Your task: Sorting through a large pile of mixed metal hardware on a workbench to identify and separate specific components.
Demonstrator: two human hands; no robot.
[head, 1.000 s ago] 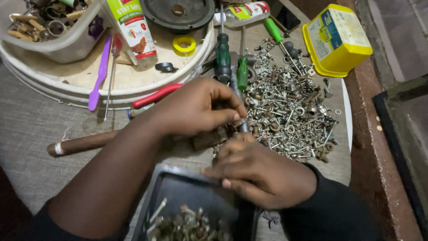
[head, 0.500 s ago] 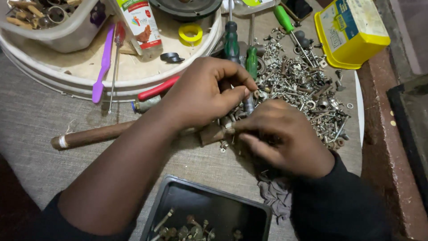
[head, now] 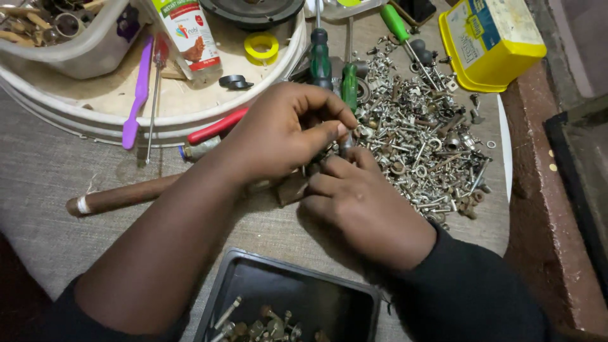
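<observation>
Over a grey woven mat, 2 bare hands meet at the edge of a heap of screws, nuts and washers (head: 424, 145). The left hand (head: 278, 133) is curled nearly closed, thumb and forefinger pinching a small metal piece (head: 347, 144), too small to identify. The right hand (head: 367, 206) lies knuckles up, fingers bent toward the same piece; its grip cannot be told. Below sits a black tray (head: 316, 294) holding sorted hardware; green-handled screwdrivers (head: 320, 54) lie just above.

workshop bench, heap of screws (head: 424, 149), screwdrivers (head: 320, 54) (green-handled), parts tray (head: 253, 285)
</observation>
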